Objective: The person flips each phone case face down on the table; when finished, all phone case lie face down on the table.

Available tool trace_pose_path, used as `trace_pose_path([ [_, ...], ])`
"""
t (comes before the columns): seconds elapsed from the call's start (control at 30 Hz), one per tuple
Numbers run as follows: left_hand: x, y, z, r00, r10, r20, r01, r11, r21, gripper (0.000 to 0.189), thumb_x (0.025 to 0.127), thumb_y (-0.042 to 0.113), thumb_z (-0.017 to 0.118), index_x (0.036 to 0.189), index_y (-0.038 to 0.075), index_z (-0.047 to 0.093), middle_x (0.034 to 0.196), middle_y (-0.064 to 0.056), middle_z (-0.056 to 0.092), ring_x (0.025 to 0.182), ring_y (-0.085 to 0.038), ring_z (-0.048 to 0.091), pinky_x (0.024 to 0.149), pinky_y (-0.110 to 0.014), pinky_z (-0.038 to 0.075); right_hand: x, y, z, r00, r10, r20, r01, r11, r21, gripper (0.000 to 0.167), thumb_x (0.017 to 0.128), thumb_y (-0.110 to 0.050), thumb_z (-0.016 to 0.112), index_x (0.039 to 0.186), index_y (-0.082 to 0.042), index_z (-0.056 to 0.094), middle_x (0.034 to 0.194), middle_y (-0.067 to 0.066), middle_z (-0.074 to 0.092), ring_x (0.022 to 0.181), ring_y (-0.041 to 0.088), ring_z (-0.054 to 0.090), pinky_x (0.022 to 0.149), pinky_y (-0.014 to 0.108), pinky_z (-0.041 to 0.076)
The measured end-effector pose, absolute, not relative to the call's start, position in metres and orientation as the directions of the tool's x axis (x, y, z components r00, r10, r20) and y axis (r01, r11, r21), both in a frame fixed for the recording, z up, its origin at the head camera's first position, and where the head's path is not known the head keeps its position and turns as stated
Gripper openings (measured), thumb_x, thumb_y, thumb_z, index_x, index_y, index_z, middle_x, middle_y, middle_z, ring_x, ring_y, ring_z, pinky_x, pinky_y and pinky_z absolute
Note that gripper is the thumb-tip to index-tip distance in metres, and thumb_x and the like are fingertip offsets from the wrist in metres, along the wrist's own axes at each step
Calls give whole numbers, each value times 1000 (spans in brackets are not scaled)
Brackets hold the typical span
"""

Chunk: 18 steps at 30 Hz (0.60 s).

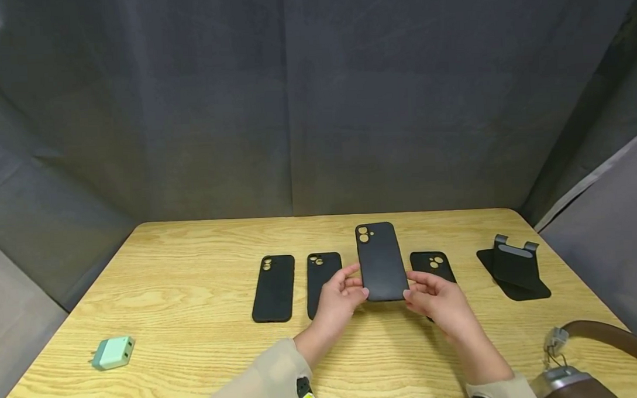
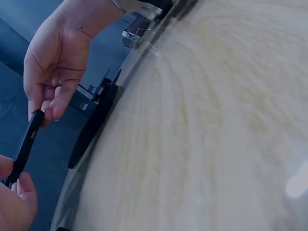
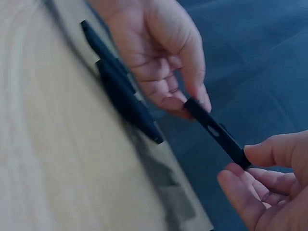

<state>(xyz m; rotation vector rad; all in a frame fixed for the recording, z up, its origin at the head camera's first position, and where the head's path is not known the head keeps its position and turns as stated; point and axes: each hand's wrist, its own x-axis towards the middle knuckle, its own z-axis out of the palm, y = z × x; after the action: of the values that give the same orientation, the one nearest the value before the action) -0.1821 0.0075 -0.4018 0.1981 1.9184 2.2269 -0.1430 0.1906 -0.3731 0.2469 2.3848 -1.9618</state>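
Both hands hold up a black phone case (image 1: 383, 261) above the table, its camera cutouts at the upper left. My left hand (image 1: 336, 298) pinches its lower left corner between thumb and fingers. At the lower right corner, my right hand (image 1: 440, 303) grips it the same way. In the right wrist view the case's bottom edge (image 3: 219, 134) with a slot faces the camera, a hand at each end. Behind the left hand lies a second black case (image 1: 321, 278); another case (image 1: 431, 263) is partly hidden behind the right hand.
One more black case (image 1: 273, 288) lies left of the hands. On the right stands a black folding phone stand (image 1: 516, 268), with brown headphones (image 1: 572, 383) at the near right corner. A mint-green charger plug (image 1: 113, 352) sits at the left of the wooden table (image 1: 195, 285).
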Motion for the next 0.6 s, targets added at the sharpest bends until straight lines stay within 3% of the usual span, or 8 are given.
trace_pose_path([
  [0.27, -179, 10, -414, -973, 229, -26, -36, -39, 999, 48, 81, -7, 62, 128, 0, 52, 94, -11, 55, 78, -10, 55, 67, -21, 48, -143, 193, -389, -981, 83, -176, 189, 201, -961, 47, 86, 1, 56, 130, 11, 42, 88, 7, 55, 77, 13, 61, 72, 26, 54],
  [0.6, -179, 12, -414, -960, 279, 1, 82, 278, 957, 54, 79, 5, 70, 128, -4, 51, 95, -6, 55, 77, -7, 52, 66, -20, 48, -145, 194, -402, -978, 56, -200, 207, 304, -930, 48, 85, -1, 60, 126, 16, 42, 89, 12, 56, 78, 15, 60, 71, 31, 55],
])
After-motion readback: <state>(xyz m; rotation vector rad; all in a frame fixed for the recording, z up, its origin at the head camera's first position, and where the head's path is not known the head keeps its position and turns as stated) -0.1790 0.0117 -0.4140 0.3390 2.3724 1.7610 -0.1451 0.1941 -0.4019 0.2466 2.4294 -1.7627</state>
